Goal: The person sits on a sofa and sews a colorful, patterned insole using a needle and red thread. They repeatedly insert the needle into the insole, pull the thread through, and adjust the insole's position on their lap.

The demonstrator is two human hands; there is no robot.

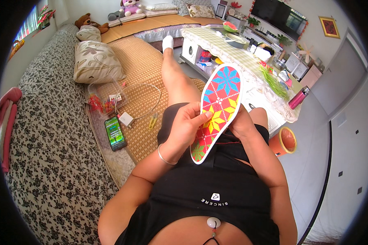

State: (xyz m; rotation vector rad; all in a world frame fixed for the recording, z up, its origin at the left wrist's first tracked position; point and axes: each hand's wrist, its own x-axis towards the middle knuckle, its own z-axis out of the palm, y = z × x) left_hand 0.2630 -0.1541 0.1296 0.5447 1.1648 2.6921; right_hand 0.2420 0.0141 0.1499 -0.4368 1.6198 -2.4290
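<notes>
An embroidered insole (217,104) with a white rim is tilted up over my lap, its red face patterned with blue, yellow and green stitched flowers. My left hand (187,122) grips its left edge, with the thumb pressed on the yellow flower and the fingers behind. Against the opposite edge is my right hand (241,122); its fingers are hidden behind the insole, so what they hold cannot be seen. A strand of red thread (228,142) runs below the insole, across my black clothing.
On the woven mat to the left lie a lit phone (115,133), yellow thread snips (153,120), a white charger (125,119) with cable, and a clear box (105,96) of colored threads. A cloth-covered table (251,65) bears a pink flask (298,98). An orange bin (282,141) stands right.
</notes>
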